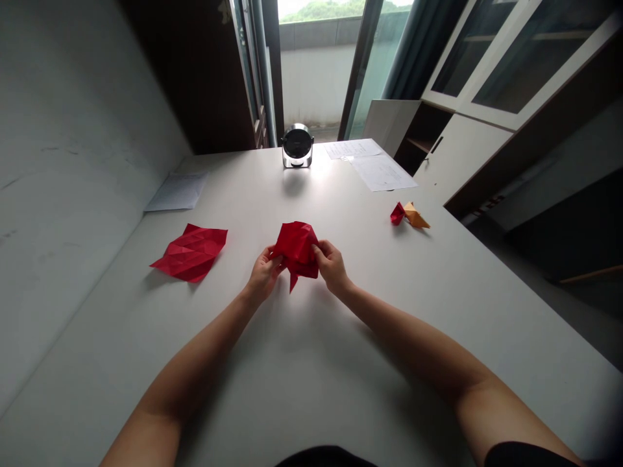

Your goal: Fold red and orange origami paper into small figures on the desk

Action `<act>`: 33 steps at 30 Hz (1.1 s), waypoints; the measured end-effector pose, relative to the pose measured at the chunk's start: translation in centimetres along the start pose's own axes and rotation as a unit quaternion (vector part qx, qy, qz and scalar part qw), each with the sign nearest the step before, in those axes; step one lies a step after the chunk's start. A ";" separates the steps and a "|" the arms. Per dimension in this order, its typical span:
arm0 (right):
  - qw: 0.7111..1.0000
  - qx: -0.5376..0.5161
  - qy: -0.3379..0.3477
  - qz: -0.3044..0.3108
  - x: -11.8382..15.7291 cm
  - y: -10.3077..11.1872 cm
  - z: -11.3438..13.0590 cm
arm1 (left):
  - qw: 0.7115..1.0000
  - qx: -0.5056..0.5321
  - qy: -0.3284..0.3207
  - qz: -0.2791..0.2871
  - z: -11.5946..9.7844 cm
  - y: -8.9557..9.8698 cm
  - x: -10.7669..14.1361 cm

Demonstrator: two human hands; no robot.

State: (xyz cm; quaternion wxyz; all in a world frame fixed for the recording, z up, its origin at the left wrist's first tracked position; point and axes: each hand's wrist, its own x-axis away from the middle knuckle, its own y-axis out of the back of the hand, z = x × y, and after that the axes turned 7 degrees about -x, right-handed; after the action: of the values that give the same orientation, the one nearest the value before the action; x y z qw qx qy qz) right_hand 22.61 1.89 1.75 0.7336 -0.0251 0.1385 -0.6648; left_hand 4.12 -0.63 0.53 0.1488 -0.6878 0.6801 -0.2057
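A folded piece of red paper [298,246] is held above the middle of the white table [311,363], with a narrow pointed flap hanging from its lower edge. My left hand [265,272] pinches its left side between thumb and fingers. On the right side, my right hand [331,264] grips the same paper, thumb on the near face. Parts of the fingers of both hands are hidden behind the paper. To the left lies a creased, mostly opened red sheet [192,251], touched by neither hand.
A small red folded piece [397,213] and an orange one [415,216] sit on the right. A round lamp or fan [297,144] stands at the back edge. White papers [382,172] lie back right, and a pale flat packet [177,192] lies back left beside the wall.
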 end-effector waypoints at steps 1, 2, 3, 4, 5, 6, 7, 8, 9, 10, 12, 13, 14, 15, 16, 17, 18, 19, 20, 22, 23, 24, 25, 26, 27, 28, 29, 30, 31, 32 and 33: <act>1.000 -0.007 -0.005 -0.006 0.0 0.0 -0.1 | 1.000 0.004 0.004 0.003 -0.1 0.0 0.0; 1.000 -0.013 -0.008 -0.012 -0.1 0.1 -0.2 | 1.000 0.007 0.007 0.005 -0.1 0.1 0.0; 1.000 -0.019 -0.010 -0.015 -0.1 0.1 -0.3 | 1.000 0.009 0.010 0.004 -0.1 0.1 0.0; 1.000 -0.023 -0.013 -0.017 -0.1 0.1 -0.4 | 1.000 0.011 0.012 0.001 -0.1 0.1 0.0; 0.999 -0.027 -0.016 -0.016 -0.1 0.2 -0.4 | 1.000 0.014 0.013 -0.006 -0.1 0.2 0.0; 0.999 -0.030 -0.021 -0.015 -0.1 0.2 -0.3 | 1.000 0.016 0.014 -0.014 -0.2 0.3 0.0; 0.999 -0.034 -0.027 -0.013 -0.2 0.2 -0.3 | 0.999 0.019 0.016 -0.020 -0.2 0.3 0.0; 0.999 -0.039 -0.033 -0.011 -0.2 0.2 -0.2 | 0.999 0.021 0.018 -0.024 -0.3 0.4 -0.1; 0.998 -0.045 -0.040 -0.008 -0.2 0.2 -0.2 | 0.999 0.021 0.023 -0.024 -0.4 0.5 -0.1; 0.998 -0.051 -0.046 -0.005 -0.3 0.3 -0.2 | 0.999 0.021 0.028 -0.023 -0.5 0.5 -0.1; 0.997 -0.061 -0.053 0.004 -0.3 0.4 -0.1 | 0.999 0.015 0.037 -0.022 -0.7 0.6 -0.1; 0.997 -0.063 -0.055 0.008 -0.4 0.4 -0.1 | 0.999 0.013 0.040 -0.025 -0.9 0.7 -0.1; 0.997 -0.062 -0.054 0.011 -0.4 0.4 -0.2 | 0.999 0.010 0.041 -0.029 -1.0 0.7 -0.1; 0.997 -0.057 -0.052 0.013 -0.5 0.5 -0.2 | 0.998 0.009 0.042 -0.036 -1.1 0.7 -0.1; 0.998 -0.048 -0.049 0.013 -0.5 0.5 -0.2 | 0.998 0.007 0.043 -0.043 -1.1 0.8 -0.1; 0.998 -0.036 -0.045 0.013 -0.6 0.6 -0.3 | 0.998 0.005 0.044 -0.051 -1.1 0.8 0.0; 0.999 -0.025 -0.041 0.013 -0.6 0.6 -0.3 | 0.997 0.003 0.045 -0.059 -1.1 0.8 -0.1; 0.999 -0.013 -0.037 0.014 -0.6 0.6 -0.3 | 0.997 0.000 0.045 -0.065 -1.1 0.9 -0.1; 0.999 -0.003 -0.031 0.015 -0.6 0.6 -0.3 | 0.996 -0.005 0.044 -0.071 -1.1 0.9 -0.1; 1.000 0.011 -0.023 0.018 -0.7 0.6 -0.3 | 0.995 -0.024 0.041 -0.082 -1.1 1.0 -0.2; 0.999 0.017 -0.020 0.018 -0.7 0.6 -0.3 | 0.994 -0.037 0.037 -0.095 -1.1 1.1 -0.3; 0.999 0.025 -0.017 0.019 -0.7 0.6 -0.2 | 0.992 -0.051 0.031 -0.111 -1.1 1.2 -0.3; 0.999 0.036 -0.012 0.020 -0.6 0.6 -0.2 | 0.989 -0.067 0.026 -0.127 -1.2 1.2 -0.4; 0.999 0.049 -0.004 0.019 -0.6 0.5 0.0 | 0.986 -0.083 0.022 -0.142 -1.3 1.2 -0.3; 0.998 0.062 0.008 0.017 -0.5 0.5 0.1 | 0.983 -0.100 0.020 -0.151 -1.4 1.1 -0.3; 0.997 0.076 0.024 0.013 -0.4 0.4 0.4 | 0.981 -0.117 0.019 -0.154 -1.4 1.0 -0.2; 0.995 0.087 0.040 0.008 -0.3 0.3 0.6 | 0.979 -0.135 0.019 -0.152 -1.5 0.7 0.0; 0.994 0.096 0.055 -0.001 -0.2 0.3 0.9 | 0.977 -0.152 0.019 -0.149 -1.5 0.5 0.2; 0.992 0.101 0.069 -0.010 -0.1 0.2 1.2 | 0.975 -0.168 0.020 -0.146 -1.4 0.1 0.4; 0.991 0.105 0.081 -0.020 0.0 0.2 1.5 | 0.973 -0.179 0.026 -0.142 -1.3 -0.3 0.6; 0.990 0.108 0.090 -0.028 0.0 0.2 1.8 | 0.973 -0.186 0.037 -0.132 -1.2 -0.7 0.9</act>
State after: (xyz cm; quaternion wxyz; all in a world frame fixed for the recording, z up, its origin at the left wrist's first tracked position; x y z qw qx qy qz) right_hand 23.22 1.61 3.42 0.6980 0.1100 0.1309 -0.6954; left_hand 4.08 -1.36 2.00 -0.0357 -0.7792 0.6145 -0.1183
